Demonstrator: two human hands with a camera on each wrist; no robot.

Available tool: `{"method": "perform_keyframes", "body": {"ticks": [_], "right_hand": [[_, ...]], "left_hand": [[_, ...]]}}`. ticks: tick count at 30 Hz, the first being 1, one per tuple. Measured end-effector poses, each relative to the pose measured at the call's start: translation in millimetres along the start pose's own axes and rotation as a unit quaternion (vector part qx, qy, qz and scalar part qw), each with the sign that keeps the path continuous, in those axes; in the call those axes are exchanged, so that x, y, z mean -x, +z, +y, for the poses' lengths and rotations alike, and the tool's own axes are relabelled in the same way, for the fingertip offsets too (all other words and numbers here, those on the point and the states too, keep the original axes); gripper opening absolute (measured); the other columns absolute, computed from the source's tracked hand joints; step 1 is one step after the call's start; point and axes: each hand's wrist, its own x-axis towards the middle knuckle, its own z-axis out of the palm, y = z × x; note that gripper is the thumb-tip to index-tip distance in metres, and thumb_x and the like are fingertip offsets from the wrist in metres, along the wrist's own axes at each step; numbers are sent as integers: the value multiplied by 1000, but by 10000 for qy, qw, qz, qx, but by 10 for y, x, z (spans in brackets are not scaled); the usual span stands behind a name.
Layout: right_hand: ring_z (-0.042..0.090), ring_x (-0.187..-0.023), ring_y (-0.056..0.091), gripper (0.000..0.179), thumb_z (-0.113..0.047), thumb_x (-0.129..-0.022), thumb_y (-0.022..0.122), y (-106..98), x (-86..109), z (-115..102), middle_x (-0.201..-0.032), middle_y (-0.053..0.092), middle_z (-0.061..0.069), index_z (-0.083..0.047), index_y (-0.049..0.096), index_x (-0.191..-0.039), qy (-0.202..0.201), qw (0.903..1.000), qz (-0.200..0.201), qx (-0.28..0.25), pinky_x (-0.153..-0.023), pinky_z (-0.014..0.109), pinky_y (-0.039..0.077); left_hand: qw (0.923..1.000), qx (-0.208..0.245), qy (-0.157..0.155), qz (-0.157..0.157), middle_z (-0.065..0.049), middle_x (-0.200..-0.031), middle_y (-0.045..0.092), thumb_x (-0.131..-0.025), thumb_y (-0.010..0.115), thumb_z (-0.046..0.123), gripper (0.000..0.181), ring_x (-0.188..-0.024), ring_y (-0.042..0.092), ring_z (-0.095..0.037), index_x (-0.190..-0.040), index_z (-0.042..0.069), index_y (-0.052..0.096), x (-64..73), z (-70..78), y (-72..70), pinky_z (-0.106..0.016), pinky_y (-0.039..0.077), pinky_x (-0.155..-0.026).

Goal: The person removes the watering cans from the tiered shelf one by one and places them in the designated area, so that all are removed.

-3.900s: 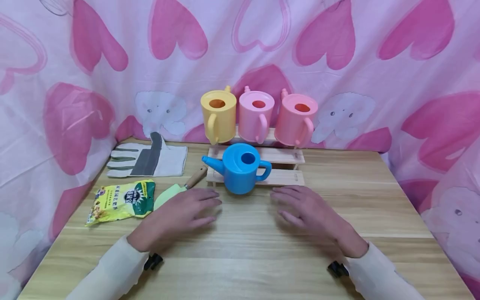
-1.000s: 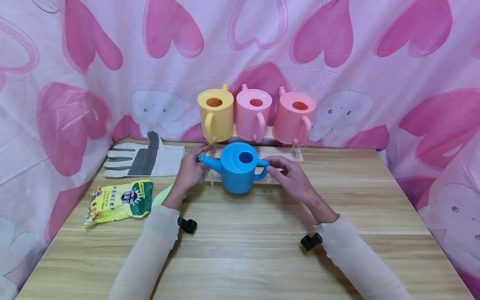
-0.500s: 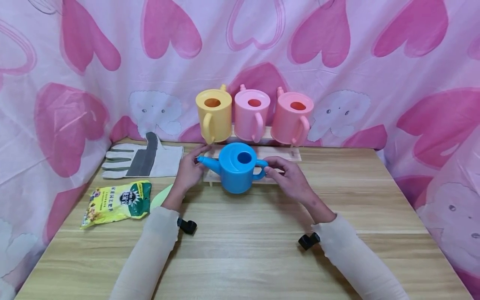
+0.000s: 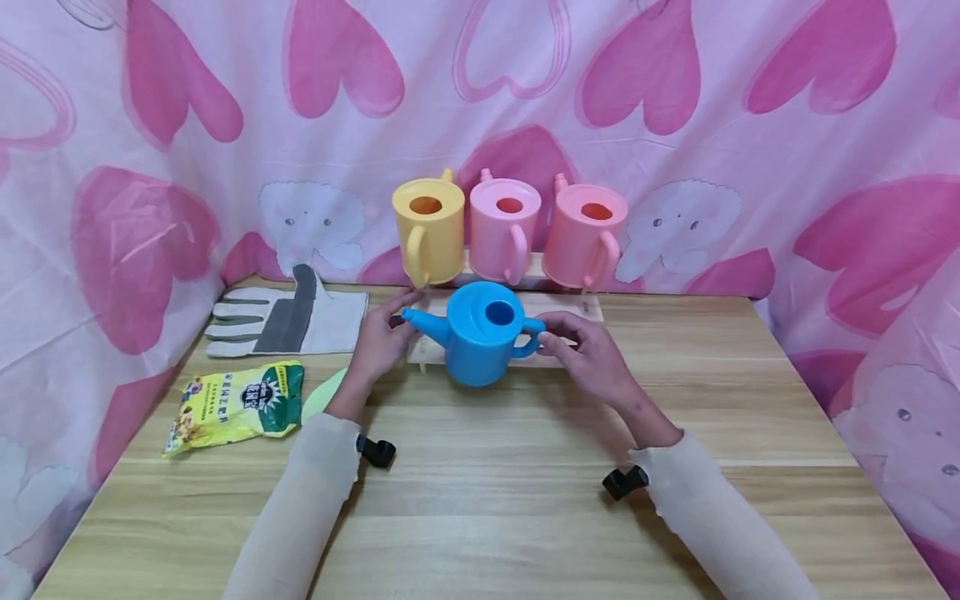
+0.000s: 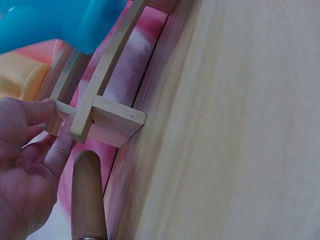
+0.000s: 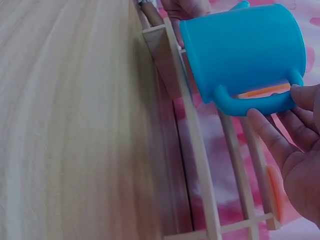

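A blue watering can [image 4: 476, 354] is at the front of a stepped wooden rack [image 4: 562, 306], its spout to the left and its handle to the right. My right hand [image 4: 588, 354] pinches the handle between thumb and fingers, clearest in the right wrist view. Whether the can's base touches the rack, I cannot tell. At the rack's left end my left hand [image 4: 382, 337] grips the end of a slat, behind the can's spout. A trowel's wooden handle [image 5: 89, 195] points at the rack beside that hand; its green blade [image 4: 324, 392] is partly covered by my left forearm.
Behind the blue can, yellow [image 4: 429, 242], light pink [image 4: 504, 237] and coral pink [image 4: 583, 242] watering cans stand on the rack's upper step. A grey-and-white work glove [image 4: 288, 321] and a yellow-green packet [image 4: 236, 408] lie at left. A patterned curtain [image 4: 480, 83] surrounds the table.
Both hands, earlier apart from everything, moved in: left onto the rack's end, right onto the can's handle. In the last half second the blue can shifted slightly right with my right hand.
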Motion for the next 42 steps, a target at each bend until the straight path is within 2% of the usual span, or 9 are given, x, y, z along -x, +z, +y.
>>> {"method": "perform_keyframes", "body": {"ticks": [1, 5, 9, 16, 23, 29, 33, 40, 42], "right_hand": [[28, -103, 70, 32, -10, -103, 65, -23, 9, -9, -122, 68, 10, -7, 65, -135, -6, 10000, 22, -24, -88, 31, 60], [30, -103, 71, 33, -8, -103, 64, -122, 58, -42, -124, 66, 13, -5, 64, -136, 12, 9999, 90, -52, -87, 31, 60], [31, -102, 72, 31, -9, -103, 63, -214, 122, -67, -122, 67, 14, -4, 64, -134, 49, 9999, 136, 15, -86, 30, 60], [27, -103, 71, 31, -9, -104, 63, -358, 276, -64, -122, 68, 12, -4, 64, -135, -5, 9998, 165, 141, -87, 28, 59], [25, -102, 70, 30, -8, -105, 60, -541, 582, -46, -121, 68, 12, -2, 62, -135, 110, 9989, 324, 327, -87, 28, 59], [16, -100, 72, 28, -3, -105, 58, -722, 877, -37, -118, 67, 16, 0, 62, -132, 151, 9971, 555, 505, -84, 26, 59], [15, -98, 73, 28, 2, -104, 57, -846, 1020, -17, -116, 68, 15, 2, 62, -132, 161, 9962, 654, 546, -82, 28, 60], [12, -95, 74, 31, 5, -103, 58, -1109, 1293, 44, -114, 71, 3, 5, 61, -134, 365, 9911, 867, 944, -82, 22, 59], [11, -96, 74, 32, 7, -102, 57, -1177, 1357, 78, -114, 71, 0, 8, 60, -134, 352, 9916, 936, 818, -82, 21, 58]], "left_hand": [[10000, 50, -31, -23, -12, -155, 48, -100, 64, 2, 42, -126, 60, -30, -141, 2, 62, 1, 2, -1, -33, 56, -95], [9998, 175, -110, -74, -9, -156, 47, -101, 65, 7, 40, -110, 69, -32, -141, 4, 63, -5, 4, -3, -32, 60, -87], [9996, 255, -102, -102, -7, -156, 47, -102, 64, 10, 39, -109, 69, -31, -141, 4, 63, -14, 2, -11, -26, 61, -81], [9991, 328, -234, -115, -8, -158, 44, -102, 65, 12, 39, -110, 69, -33, -141, 7, 63, -2, -26, -46, -25, 61, -80], [9987, 365, -317, -137, -14, -159, 41, -103, 64, 11, 40, -110, 68, -35, -141, 3, 62, 10, 2, -41, -26, 61, -81], [9975, 430, -491, -252, -22, -159, 38, -102, 61, 2, 39, -113, 66, -40, -141, -5, 59, 66, 257, -59, -40, 61, -86], [9980, 332, -466, -264, -23, -158, 39, -102, 61, 1, 38, -112, 66, -40, -139, -6, 60, 109, 416, -99, -44, 60, -87], [9977, 581, -311, -135, -14, -158, 43, -101, 66, 7, 37, -108, 69, -34, -138, 3, 64, 1, -4, -15, -27, 61, -79], [9977, 583, -301, -143, -14, -158, 43, -101, 66, 8, 37, -107, 69, -35, -138, 3, 64, 1, -1, -10, -27, 61, -79]]}}
